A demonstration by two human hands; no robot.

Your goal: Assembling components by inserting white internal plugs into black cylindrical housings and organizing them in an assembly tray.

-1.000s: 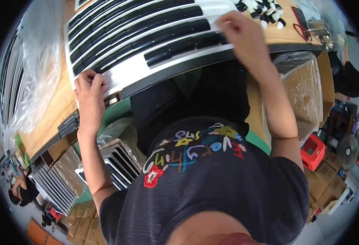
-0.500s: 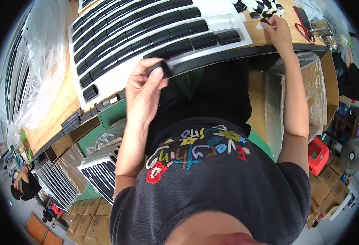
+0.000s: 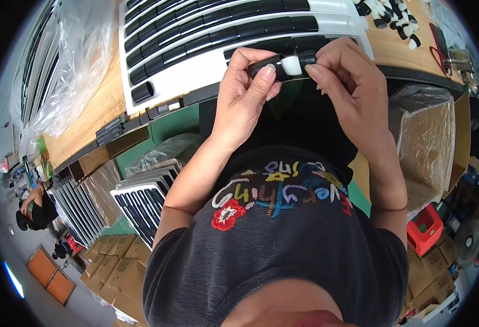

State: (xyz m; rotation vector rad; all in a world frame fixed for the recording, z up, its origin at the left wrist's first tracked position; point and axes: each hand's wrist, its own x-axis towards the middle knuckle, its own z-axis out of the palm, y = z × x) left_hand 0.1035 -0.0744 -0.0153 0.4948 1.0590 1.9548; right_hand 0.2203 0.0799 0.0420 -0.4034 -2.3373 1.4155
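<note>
My left hand [image 3: 242, 98] pinches a short, glossy black tube [image 3: 268, 67] between thumb and fingers. Beside it, my right hand [image 3: 356, 90] grips a small black cap [image 3: 306, 58] with a white plug [image 3: 292, 66] sticking out toward the tube. The white end meets the tube's mouth; how far it sits inside, I cannot tell. Both hands are over the front edge of a white tray [image 3: 188, 80], which carries curved rows of black tubes [image 3: 196, 48]. One tube [image 3: 142, 92] lies apart at the tray's near left corner. Loose black-and-white caps [image 3: 395, 22] lie in a pile at the far right.
Red-handled scissors [image 3: 439, 61] and a glass jar [image 3: 461, 61] are on the table's right. Below stands a plastic-lined carton [image 3: 422, 141], near a red stool [image 3: 426, 229]. More filled trays [image 3: 141, 210] are stacked at lower left; another person [image 3: 40, 204] is beyond.
My right hand has come from the cap pile to my left hand, bringing a black-and-white cap. My left hand has risen and moved right with its tube.
</note>
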